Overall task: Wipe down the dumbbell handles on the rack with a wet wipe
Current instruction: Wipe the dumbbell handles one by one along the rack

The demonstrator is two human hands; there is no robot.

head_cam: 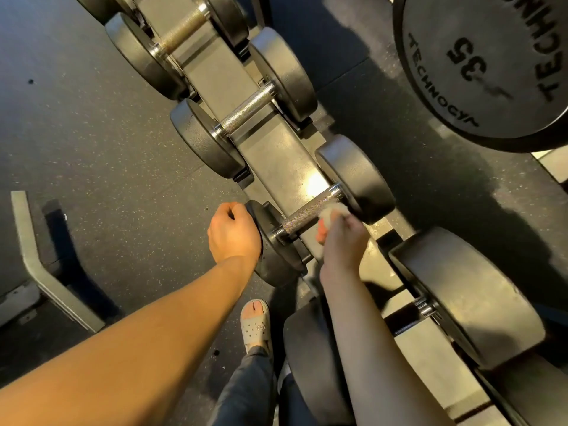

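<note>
The right hand [339, 238] pinches a wet wipe [332, 214] against the dumbbell handle [307, 214]; the left hand [233, 233] grips the dumbbell's near end [276, 256].

Grey steel dumbbell rack [270, 152] runs diagonally, far left to near right, over the dark speckled rubber floor [107, 149]. Black round-headed dumbbells [246, 110] lie crosswise on it in a row. At the black dumbbell with knurled steel handle [302, 216], the left hand [233, 233] grips its left head. The right hand [338, 241] holds the crumpled white wet wipe [333, 212] against the handle's right end. Large black weight plate [479, 66] beyond the rack, far right. Sandalled foot [255, 324] on the floor between the forearms.
</note>
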